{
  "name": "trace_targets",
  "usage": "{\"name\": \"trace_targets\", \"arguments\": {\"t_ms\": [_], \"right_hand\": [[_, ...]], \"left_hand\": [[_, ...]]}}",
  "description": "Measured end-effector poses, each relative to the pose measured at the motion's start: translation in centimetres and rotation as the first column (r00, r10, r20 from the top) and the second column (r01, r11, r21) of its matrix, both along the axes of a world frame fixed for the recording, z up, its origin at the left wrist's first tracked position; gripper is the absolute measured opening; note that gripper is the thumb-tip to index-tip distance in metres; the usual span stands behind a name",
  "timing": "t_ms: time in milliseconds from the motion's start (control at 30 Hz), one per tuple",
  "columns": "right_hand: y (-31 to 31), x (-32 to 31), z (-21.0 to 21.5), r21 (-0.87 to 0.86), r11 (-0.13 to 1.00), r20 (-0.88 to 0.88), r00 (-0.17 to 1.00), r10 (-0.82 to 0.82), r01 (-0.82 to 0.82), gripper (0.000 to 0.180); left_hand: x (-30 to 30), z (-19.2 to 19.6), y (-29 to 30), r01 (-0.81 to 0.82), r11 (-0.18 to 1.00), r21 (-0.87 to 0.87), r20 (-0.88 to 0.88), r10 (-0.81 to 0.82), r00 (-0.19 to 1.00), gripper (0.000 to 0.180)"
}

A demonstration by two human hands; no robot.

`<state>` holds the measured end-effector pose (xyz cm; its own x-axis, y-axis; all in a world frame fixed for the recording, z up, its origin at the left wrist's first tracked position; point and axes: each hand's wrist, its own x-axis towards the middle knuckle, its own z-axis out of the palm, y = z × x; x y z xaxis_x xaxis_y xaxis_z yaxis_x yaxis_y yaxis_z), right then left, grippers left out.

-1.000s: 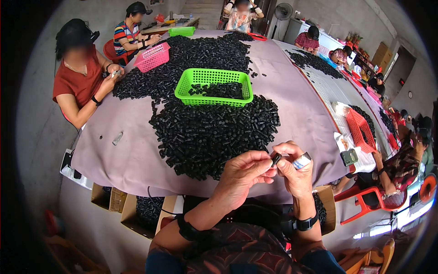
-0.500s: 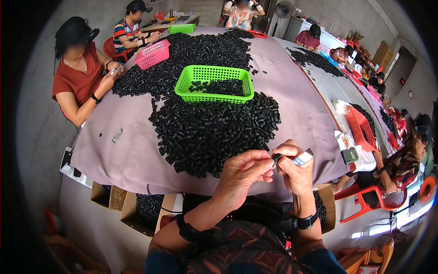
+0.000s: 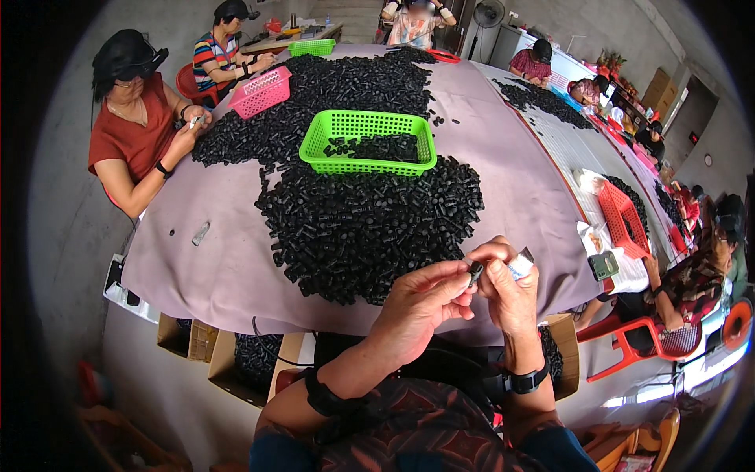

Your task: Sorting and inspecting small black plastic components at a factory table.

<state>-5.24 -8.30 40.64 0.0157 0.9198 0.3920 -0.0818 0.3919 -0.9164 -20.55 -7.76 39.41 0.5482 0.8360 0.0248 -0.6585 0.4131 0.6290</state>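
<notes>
My left hand (image 3: 421, 303) and my right hand (image 3: 510, 287) meet just above the near edge of the table. Pinched between the fingertips of both is a small black cylindrical part (image 3: 475, 272). My right hand also grips a small silvery-white tool (image 3: 521, 264) that sticks out to the right. Just beyond my hands lies a big heap of the same black parts (image 3: 362, 224) on the mauve tablecloth (image 3: 220, 259).
A green basket (image 3: 370, 143) with some black parts stands behind the heap. A pink basket (image 3: 261, 91) and more black parts lie farther back. Other people sit around the table, one in a red shirt (image 3: 130, 138) at left. Cardboard boxes (image 3: 189, 338) sit under the table edge.
My hands have stayed together at the table's near edge, shifting only slightly while working the small part between the fingertips.
</notes>
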Motion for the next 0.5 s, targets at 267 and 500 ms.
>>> {"name": "trace_targets", "arguments": {"t_ms": [267,500], "right_hand": [[-0.6,1.1,1.0,0.154,0.988,0.327,0.944,-0.033,-0.019,0.040],[-1.0,0.5,1.1,0.228,0.974,0.515,0.850,-0.114,-0.007,0.026]], "left_hand": [[-0.5,0.9,-0.1,-0.101,0.993,0.054,-0.013,0.102,0.995,0.019],[-0.6,0.7,0.0,-0.105,0.992,0.065,0.028,0.104,0.994,0.020]]}}
